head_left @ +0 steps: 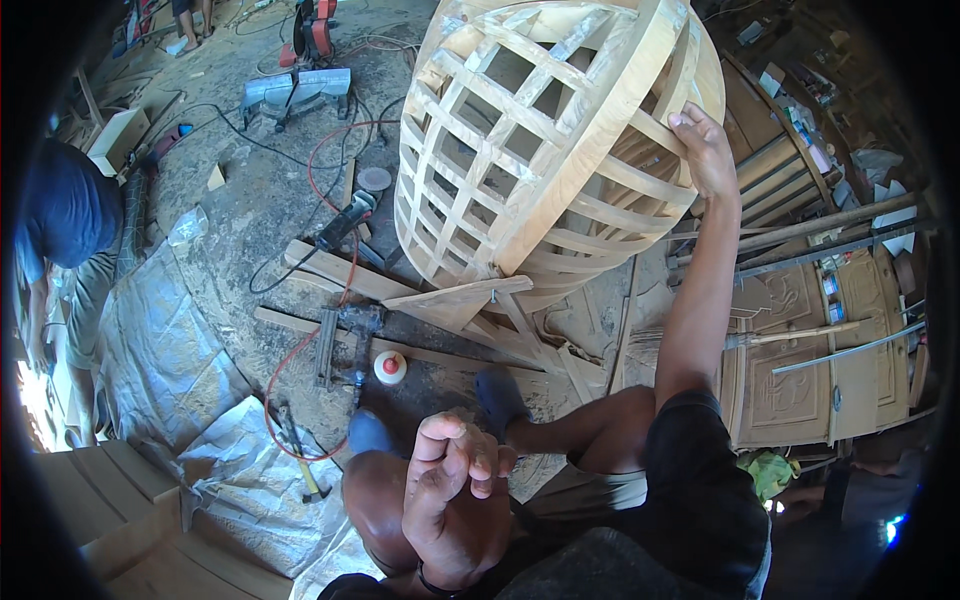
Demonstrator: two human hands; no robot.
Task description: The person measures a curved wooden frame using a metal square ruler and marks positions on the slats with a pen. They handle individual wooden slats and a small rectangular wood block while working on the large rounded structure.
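Note:
A large curved frame of pale wooden lattice (pixel 490 125), with a thick rib down its middle, stands in front of me. My right hand (pixel 705 150) reaches out to its right side, the thumb and fingers closed on a slat near the upper edge. Close to my body, above my knees, my left hand (pixel 455 490) is raised with its fingers curled in toward the thumb. What it holds, if anything, I cannot make out. Crossed wooden boards (pixel 450 305) lie at the foot of the frame. A white bottle with a red cap (pixel 390 367) stands near my feet.
An angle grinder (pixel 347 220), a clamp (pixel 345 345) and a hammer (pixel 300 455) lie to the left among a red hose and cables. Farther back is a miter saw (pixel 300 85). Carved wooden panels (pixel 790 350) lie right. Another person (pixel 70 210) is at the left.

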